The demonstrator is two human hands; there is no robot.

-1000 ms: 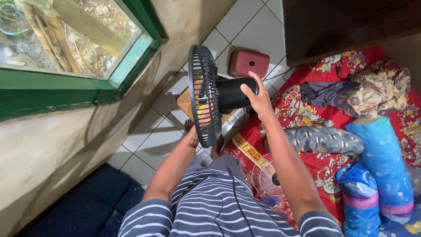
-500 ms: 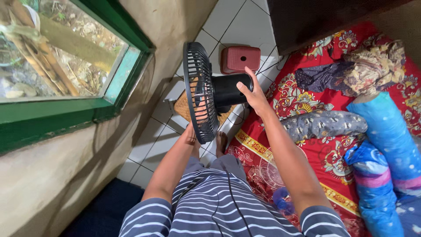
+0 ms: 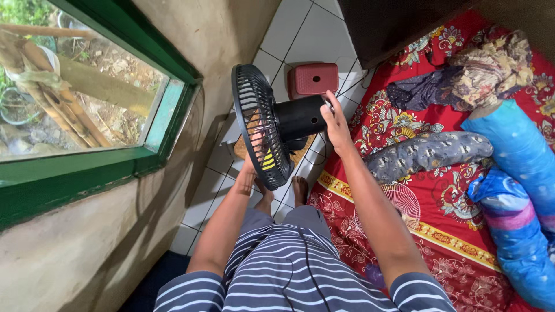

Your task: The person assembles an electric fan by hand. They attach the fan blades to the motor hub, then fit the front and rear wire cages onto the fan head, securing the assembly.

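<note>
At the far left is a window with a green painted wooden frame [image 3: 110, 173], set in a rough plaster wall. Next comes the round black plastic fan with a grille cage [image 3: 258, 130] and a short black motor housing behind it; the person holds it up in the air, above the white tiled floor [image 3: 289, 29], with the grille turned toward the window. The left hand [image 3: 250, 173] is mostly hidden behind the lower edge of the grille, so I cannot tell how far it is open; it seems to support the cage from the back. The right hand [image 3: 335, 124] is closed loosely around the rear end of the motor housing, fingers curled over it. Below the fan lie a woven brown mat [image 3: 243, 147] and a small red plastic stool [image 3: 313, 78], and the bare feet stand on the tiles. To the right is a red flowered mattress sheet [image 3: 439, 202] with a grey bolster [image 3: 428, 153], a blue bolster [image 3: 520, 156] and a white fan grille [image 3: 403, 199] lying flat.

In my judgement the risk is a drop: the fan hangs by only two grips, and if the hidden left hand slips from the thin grille bars, the heavy front would tip down on the feet or the stool.

Compared with a second ago, the fan has moved a little left and nearer to the window wall, and the right hand has shifted further to the back end of the housing.
</note>
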